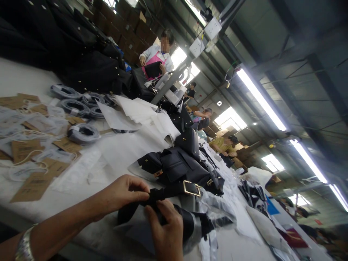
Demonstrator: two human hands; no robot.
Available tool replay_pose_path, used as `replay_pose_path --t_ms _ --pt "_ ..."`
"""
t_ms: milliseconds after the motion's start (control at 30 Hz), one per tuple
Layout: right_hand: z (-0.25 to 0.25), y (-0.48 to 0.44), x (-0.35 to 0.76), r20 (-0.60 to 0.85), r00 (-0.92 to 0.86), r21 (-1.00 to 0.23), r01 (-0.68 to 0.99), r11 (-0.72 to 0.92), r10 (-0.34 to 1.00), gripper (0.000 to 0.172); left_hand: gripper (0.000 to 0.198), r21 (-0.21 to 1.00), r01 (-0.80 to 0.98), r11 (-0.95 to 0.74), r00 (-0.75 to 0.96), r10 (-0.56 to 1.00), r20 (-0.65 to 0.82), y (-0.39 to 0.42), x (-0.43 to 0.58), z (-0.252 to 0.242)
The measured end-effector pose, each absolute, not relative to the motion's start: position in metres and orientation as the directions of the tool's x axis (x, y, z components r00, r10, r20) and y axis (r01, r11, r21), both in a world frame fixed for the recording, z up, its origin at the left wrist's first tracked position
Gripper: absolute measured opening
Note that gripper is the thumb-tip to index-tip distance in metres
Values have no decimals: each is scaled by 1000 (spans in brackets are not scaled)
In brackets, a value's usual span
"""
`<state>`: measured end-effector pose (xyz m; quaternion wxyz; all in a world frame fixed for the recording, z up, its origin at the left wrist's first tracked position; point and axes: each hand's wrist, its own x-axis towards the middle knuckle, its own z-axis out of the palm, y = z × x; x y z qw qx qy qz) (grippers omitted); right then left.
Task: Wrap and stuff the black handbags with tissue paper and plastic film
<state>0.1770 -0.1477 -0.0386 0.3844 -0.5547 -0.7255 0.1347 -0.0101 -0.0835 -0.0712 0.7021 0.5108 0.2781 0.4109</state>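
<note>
A black strap (172, 190) with a square gold buckle (191, 188) at its far end runs between my hands near the front of the table. My left hand (127, 192), below a silver bracelet, pinches the strap's near end between thumb and fingers. Just to the right, my right hand (166, 223) has its thumb and fingertips closed on the lower edge of that strap. Under both hands lie more black straps (186, 219), partly wrapped in clear plastic (217, 210). A black handbag (176, 165) with gold fittings rests right behind the buckle.
White paper sheets (136, 141) spread over the table at centre left. Coiled cords (83, 133) and brown cardboard tags (34, 186) lie at the left. Black bags (89, 69) are heaped behind. A person in a pink apron (156, 59) stands across the table, holding a black item.
</note>
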Motion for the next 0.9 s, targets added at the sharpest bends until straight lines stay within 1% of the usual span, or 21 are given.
replay_pose_path --t_ms 100,200,367,467,533,700,900 --pt "-42 -149 177 413 -82 -636 687 351 907 11 25 948 -276 157 551 834 22 -81 -14 -68" --pt "-41 -151 174 409 -40 -642 698 319 912 14 24 958 -248 145 570 821 23 -80 -18 -61" --pt "-30 -152 163 362 28 -636 738 225 932 24 23 974 -206 90 577 816 46 -81 -21 -57" --pt "-26 -151 159 368 43 -626 750 213 929 32 25 978 -195 69 592 803 62 -80 -23 -59" --pt "-26 -150 158 376 45 -632 743 220 926 31 26 979 -192 62 605 793 68 -79 -24 -59" --pt "-29 -148 159 344 46 -671 711 211 938 31 25 978 -193 78 614 787 58 -77 -25 -60" --pt "-32 -148 159 377 42 -658 715 235 925 31 26 976 -194 102 650 758 50 -71 -27 -63"
